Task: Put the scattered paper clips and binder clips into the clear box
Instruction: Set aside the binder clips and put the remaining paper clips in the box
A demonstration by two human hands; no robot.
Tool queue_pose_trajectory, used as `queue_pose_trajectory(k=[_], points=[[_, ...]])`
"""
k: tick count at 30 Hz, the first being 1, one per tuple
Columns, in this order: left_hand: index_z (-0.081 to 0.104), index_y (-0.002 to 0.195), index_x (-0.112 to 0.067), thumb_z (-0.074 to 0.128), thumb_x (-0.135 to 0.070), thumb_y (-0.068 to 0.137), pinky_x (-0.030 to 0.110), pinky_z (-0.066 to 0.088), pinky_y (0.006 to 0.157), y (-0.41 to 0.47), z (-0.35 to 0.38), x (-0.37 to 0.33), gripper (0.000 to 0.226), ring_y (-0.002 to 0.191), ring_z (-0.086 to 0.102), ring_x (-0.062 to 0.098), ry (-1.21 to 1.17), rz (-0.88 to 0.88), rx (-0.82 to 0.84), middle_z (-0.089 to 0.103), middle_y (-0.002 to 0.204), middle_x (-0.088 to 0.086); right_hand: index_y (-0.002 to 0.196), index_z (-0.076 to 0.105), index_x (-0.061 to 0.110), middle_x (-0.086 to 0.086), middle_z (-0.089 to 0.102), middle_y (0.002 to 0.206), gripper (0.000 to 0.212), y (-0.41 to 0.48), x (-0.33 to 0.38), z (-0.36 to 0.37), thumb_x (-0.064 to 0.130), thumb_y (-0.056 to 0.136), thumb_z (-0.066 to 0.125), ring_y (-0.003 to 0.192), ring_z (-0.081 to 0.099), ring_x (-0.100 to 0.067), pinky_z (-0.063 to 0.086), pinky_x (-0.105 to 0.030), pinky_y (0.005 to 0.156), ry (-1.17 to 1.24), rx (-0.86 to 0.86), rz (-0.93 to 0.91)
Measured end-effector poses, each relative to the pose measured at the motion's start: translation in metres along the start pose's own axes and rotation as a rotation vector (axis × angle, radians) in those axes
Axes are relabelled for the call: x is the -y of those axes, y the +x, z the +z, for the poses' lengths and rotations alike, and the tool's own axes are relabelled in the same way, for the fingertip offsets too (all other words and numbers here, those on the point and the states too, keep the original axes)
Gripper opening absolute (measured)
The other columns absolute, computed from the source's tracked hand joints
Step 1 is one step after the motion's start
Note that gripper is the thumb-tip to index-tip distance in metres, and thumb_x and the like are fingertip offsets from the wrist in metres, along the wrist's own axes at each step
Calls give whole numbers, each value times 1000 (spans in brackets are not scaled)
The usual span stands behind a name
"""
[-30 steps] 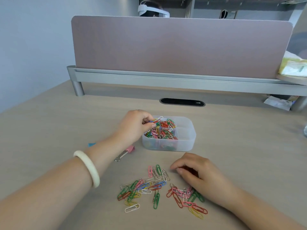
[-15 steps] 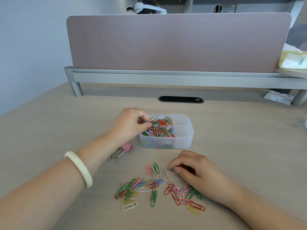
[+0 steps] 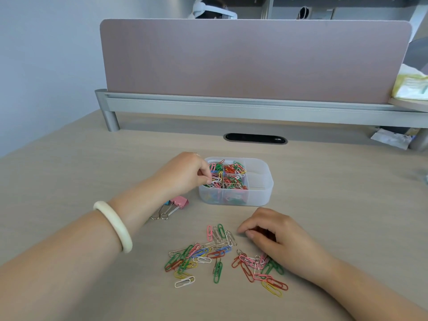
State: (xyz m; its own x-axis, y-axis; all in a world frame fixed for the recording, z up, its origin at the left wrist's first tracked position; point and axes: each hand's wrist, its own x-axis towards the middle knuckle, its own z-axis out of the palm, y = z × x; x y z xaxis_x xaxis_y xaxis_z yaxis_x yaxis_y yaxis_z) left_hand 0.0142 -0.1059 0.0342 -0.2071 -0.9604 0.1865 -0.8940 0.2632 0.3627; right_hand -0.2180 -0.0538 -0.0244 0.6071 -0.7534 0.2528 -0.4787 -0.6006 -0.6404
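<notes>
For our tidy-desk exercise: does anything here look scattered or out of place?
Yes. Loose paper clips lie strewn on the desk in front of the clear box, and binder clips lie outside it, to its left.

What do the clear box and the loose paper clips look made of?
Clear box: frosted, translucent plastic by the look; clips inside show dimly through its wall. Loose paper clips: bent wire, mostly with a coloured coating, likely plastic over metal; a few look bare silver.
</notes>
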Motion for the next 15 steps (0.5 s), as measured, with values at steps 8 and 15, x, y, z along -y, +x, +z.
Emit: queue_pose_trajectory(k=[8, 15], points=[[72, 89, -23, 62, -23, 83, 10, 37, 57, -59, -1, -2, 11, 64, 53, 4, -160, 114, -107, 53, 77, -13, 101, 66, 27, 22, 61, 98, 21, -1, 0, -5, 27, 87, 50, 97, 53, 2, 35, -5, 81, -11, -47, -35], [38, 130, -43, 7, -69, 79, 25, 32, 78, -93, 39, 10, 65, 85, 31, 6, 99, 240, 138, 35, 91, -14, 105, 63, 35, 9, 53, 86, 33, -1, 2, -12, 46, 84, 41, 82, 46, -6, 34, -7, 76, -221, -37, -10]])
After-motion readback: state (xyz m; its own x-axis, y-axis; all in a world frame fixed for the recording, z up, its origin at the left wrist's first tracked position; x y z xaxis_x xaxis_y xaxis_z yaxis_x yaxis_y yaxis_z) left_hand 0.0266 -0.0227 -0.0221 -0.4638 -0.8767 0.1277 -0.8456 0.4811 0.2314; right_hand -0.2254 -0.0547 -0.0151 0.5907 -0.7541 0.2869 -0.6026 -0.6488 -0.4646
